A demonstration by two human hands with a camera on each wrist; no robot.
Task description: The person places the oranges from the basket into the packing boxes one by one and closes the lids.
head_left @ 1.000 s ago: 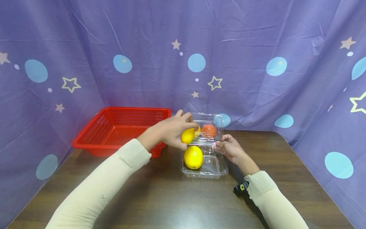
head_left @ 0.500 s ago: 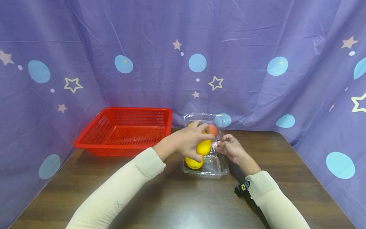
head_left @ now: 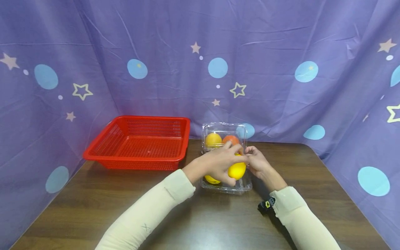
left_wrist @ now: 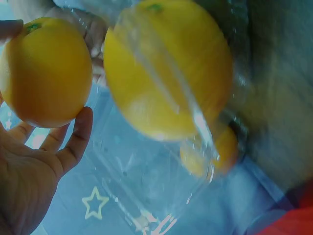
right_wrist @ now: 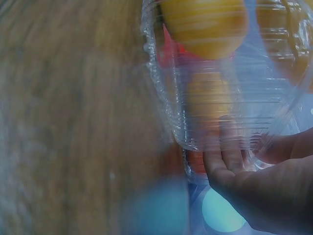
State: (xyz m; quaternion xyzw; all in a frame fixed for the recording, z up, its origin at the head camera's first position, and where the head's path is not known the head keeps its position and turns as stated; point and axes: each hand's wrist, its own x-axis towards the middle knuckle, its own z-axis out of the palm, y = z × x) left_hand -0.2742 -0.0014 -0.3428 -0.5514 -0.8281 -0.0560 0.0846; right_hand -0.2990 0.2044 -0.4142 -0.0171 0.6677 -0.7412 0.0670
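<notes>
My left hand (head_left: 218, 165) grips a yellow-orange orange (head_left: 237, 171) over the right half of a clear plastic clamshell box (head_left: 225, 190). In the left wrist view, the fingers (left_wrist: 80, 132) curl round this fruit, which has a small green stem mark. A second orange (head_left: 212, 179) sits in the box's front left, partly covered by my left hand. With thumb and fingers, my right hand (head_left: 258, 163) pinches the box's plastic edge at its right side, as the right wrist view shows. Another yellow-orange fruit (head_left: 214, 139) and a reddish-orange one (head_left: 230, 139) show through the raised clear lid (head_left: 223, 127).
A red perforated plastic basket (head_left: 137, 159) stands at the back left of the brown wooden table (head_left: 218, 222). Behind it all hangs a purple curtain (head_left: 175, 76) with stars and blue dots.
My left hand has carried its orange rightward and a little toward me, from over the box's left side to its right half. My right hand keeps its hold on the box edge.
</notes>
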